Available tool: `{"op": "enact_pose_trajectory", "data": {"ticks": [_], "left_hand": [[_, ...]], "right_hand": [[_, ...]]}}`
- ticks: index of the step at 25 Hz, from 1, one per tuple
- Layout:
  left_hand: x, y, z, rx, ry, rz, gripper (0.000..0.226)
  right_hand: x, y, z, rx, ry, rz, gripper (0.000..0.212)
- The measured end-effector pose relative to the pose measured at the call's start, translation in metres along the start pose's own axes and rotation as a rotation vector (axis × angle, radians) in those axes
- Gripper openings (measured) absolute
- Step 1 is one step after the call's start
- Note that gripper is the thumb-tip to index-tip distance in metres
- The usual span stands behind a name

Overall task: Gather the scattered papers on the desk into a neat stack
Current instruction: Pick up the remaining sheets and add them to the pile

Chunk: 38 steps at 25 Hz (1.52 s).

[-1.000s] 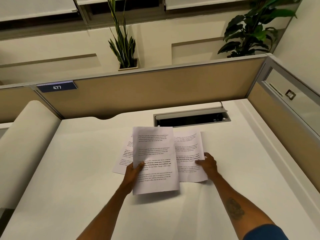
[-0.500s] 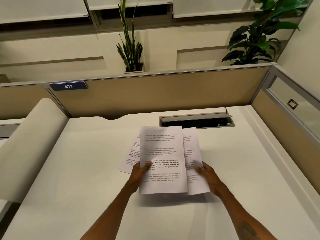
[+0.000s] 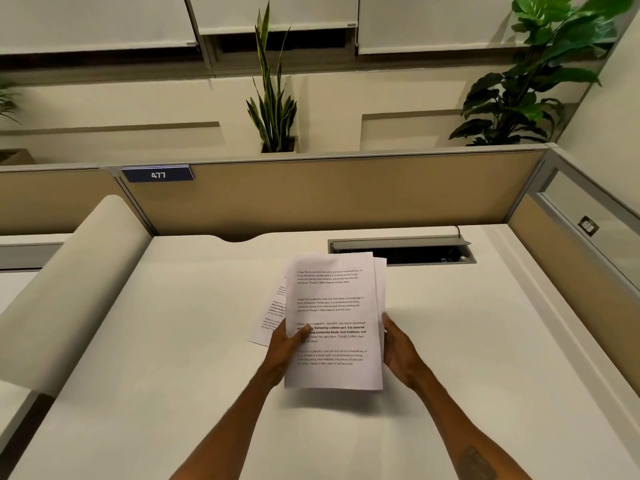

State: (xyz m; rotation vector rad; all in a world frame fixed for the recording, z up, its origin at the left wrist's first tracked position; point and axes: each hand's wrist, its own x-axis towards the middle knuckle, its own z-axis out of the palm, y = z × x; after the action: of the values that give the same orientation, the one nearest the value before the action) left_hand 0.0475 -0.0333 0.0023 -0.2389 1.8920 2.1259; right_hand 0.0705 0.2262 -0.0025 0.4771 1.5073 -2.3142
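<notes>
A printed white sheet (image 3: 334, 306) sits on top of the paper pile at the middle of the white desk (image 3: 173, 341). My left hand (image 3: 285, 348) grips its left edge, thumb on the text. My right hand (image 3: 398, 348) holds the right edge, where a second sheet (image 3: 381, 282) shows as a thin strip almost fully tucked behind the top one. A third sheet (image 3: 272, 313) lies flat on the desk, sticking out to the left from under the held pair, partly hidden.
An open cable hatch (image 3: 401, 251) is set in the desk just behind the papers. Tan partitions (image 3: 329, 192) wall the back and right side. A rolled beige screen (image 3: 69, 289) lies along the left edge. Plants stand beyond the partition.
My right hand has slid the right-hand sheet leftwards under the top sheet, so only a sliver shows now. Both hands have come closer together.
</notes>
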Motion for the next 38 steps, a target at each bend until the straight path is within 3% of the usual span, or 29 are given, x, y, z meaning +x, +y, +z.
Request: {"op": "enact_pose_trajectory", "data": {"ticks": [4,9,16,25,29,32,36,38], "left_hand": [[-0.003,0.003,0.002,0.047,0.022,0.075,0.036],[0.002,0.006,0.006,0.091,0.038,0.159,0.033],[0.01,0.002,0.012,0.075,-0.024,0.088,0.049],[0.025,0.005,0.027,0.083,0.029,0.028,0.021],[0.043,0.013,0.023,0.118,-0.037,-0.034,0.024],[0.057,0.021,0.021,0.135,-0.059,-0.077,0.027],[0.076,0.03,0.009,0.133,0.138,-0.092,0.033],[0.087,0.03,-0.005,0.373,0.318,-0.009,0.029]], "right_hand": [[0.002,-0.01,0.012,-0.283,0.076,-0.169,0.028],[0.006,-0.01,0.014,-0.323,0.168,-0.314,0.019],[0.005,-0.001,-0.005,-0.335,0.13,-0.28,0.044],[0.017,0.001,-0.003,-0.417,0.165,-0.324,0.025],[0.034,-0.005,-0.007,-0.447,0.167,-0.298,0.019],[0.047,-0.004,-0.009,-0.366,0.182,-0.285,0.026],[0.062,0.0,-0.009,-0.241,0.234,-0.234,0.033],[0.067,0.0,-0.01,-0.198,0.258,-0.216,0.033]]}}
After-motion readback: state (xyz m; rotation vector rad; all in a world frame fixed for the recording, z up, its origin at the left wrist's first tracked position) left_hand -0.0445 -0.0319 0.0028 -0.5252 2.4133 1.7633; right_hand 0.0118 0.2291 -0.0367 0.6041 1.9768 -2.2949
